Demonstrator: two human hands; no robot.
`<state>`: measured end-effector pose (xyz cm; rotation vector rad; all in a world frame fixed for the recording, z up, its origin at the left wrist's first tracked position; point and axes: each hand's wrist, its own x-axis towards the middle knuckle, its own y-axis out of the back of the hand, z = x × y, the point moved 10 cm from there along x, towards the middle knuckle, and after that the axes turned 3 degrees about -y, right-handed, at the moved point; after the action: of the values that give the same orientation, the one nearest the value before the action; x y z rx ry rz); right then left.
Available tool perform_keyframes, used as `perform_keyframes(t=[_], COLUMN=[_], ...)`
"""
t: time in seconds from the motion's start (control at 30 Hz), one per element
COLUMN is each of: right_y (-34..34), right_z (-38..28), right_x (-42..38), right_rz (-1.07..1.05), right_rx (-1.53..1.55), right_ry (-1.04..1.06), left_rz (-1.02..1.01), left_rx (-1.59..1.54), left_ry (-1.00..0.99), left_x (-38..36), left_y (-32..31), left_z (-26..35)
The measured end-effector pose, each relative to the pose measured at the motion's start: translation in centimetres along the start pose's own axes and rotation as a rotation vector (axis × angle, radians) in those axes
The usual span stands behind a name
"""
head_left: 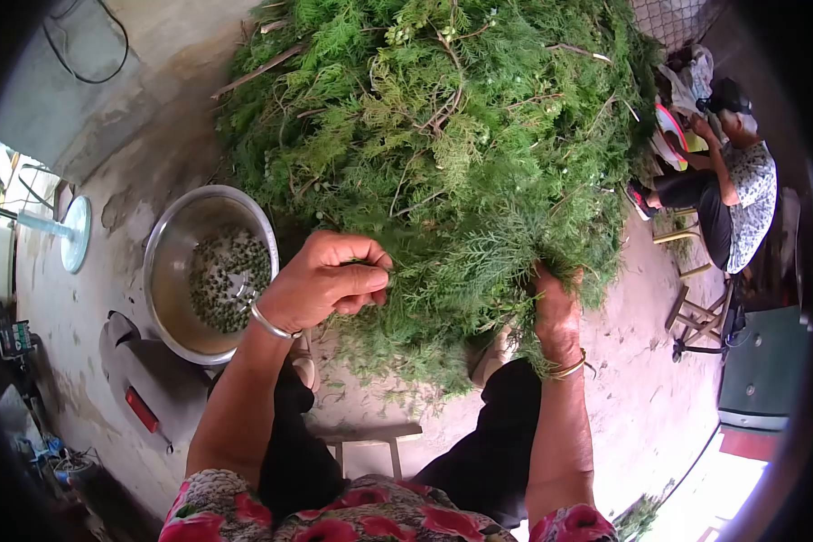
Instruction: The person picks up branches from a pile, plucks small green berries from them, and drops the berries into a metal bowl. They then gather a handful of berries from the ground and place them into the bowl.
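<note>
Head view: left hand (327, 280) pinched shut on sprigs of bushy green feathery branch pile (443, 135). Right hand (556, 312) clutching stems at pile's lower edge (fingers buried); round steel bowl (164, 262) of small green berries just left of pile.

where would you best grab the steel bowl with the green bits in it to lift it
Probably by the rolled rim of the steel bowl, on its left edge, coming from above: that side is bare, the bowl stands upright and open. Its right rim sits close under the left hand and the green branches, and the right hand is buried in them.
</note>
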<state>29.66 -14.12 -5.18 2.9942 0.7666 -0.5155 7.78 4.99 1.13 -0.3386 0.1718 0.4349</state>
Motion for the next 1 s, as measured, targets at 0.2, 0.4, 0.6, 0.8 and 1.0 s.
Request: perform_keyframes(t=[0.2,0.4,0.6,0.8,1.0], right_y=[0.8,-1.0,-4.2,-5.5,-6.5], right_z=[-2.5,-1.7,-1.0,0.0,1.0], right_x=[0.4,-0.2,-0.6,-1.6,-2.2], right_rz=[0.035,-0.140,-0.515,-0.867,-1.122], right_rx=[-0.009,0.266,0.641,0.426,0.604], right_ry=[0.001,-0.124,-0.249,-0.189,-0.087], left_rz=[0.168,0.670,1.091,0.899,0.524], left_rx=[-0.347,0.852,1.283,0.989,1.028], left_ry=[-0.259,-0.239,-0.004,-0.206,-0.277], left_x=[-2.5,-8.6,-11.4,-7.1,-3.2], left_y=[6.2,22.3,22.0,18.6,9.6], left_z=[3.0,1.5,3.4,1.8,2.1])
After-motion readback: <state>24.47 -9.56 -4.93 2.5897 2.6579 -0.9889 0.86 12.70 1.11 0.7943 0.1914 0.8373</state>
